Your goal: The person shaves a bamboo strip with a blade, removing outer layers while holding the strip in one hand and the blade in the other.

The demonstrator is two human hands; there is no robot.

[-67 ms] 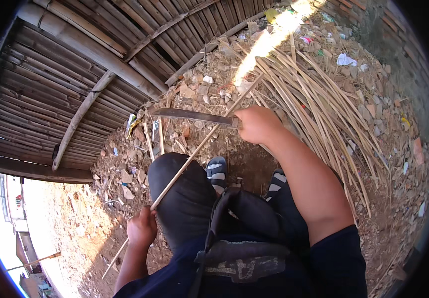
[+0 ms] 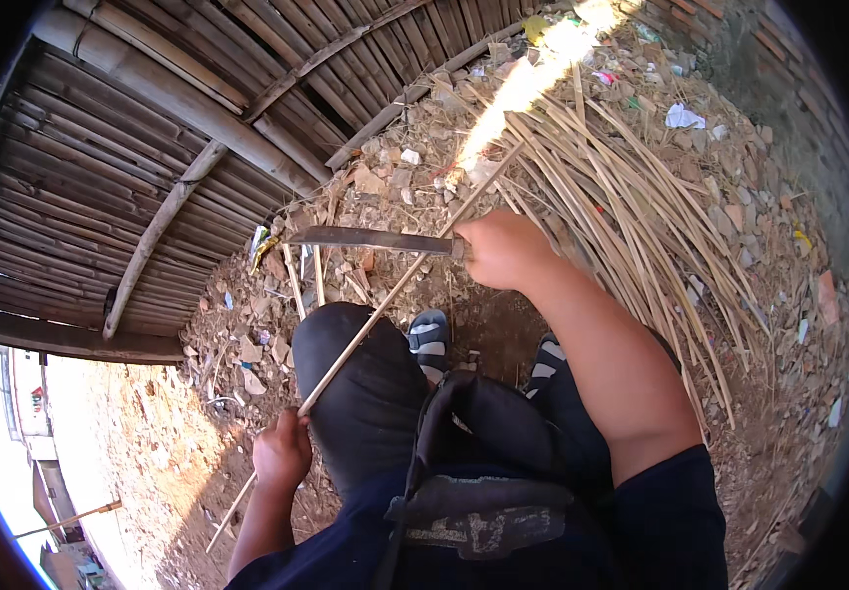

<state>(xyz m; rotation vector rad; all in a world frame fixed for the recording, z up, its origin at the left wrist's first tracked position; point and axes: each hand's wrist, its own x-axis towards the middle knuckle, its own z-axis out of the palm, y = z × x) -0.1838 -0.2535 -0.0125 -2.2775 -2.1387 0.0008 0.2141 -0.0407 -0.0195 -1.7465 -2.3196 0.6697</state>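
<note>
Right grip on knife — sticks, rubble around

Left hand closed low, right hand clenched higher, right forearm slanting inward

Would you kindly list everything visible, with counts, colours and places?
machete: one, dark, centre
held strip: one, tan, centre
strip pile: many, tan, right
short strips: several, tan, centre-left
rubble: many pieces, brownish, ground
litter: several, multicoloured, among rubble
slatted panel: one, brown, upper left
wall: one, greyish, upper right
footwear: two, dark and pale, centre
trousers: one pair, dark, bottom
shirt: one, navy, bottom
left hand: one, bare, gripping held strip
right hand: one, bare, gripping machete
</note>
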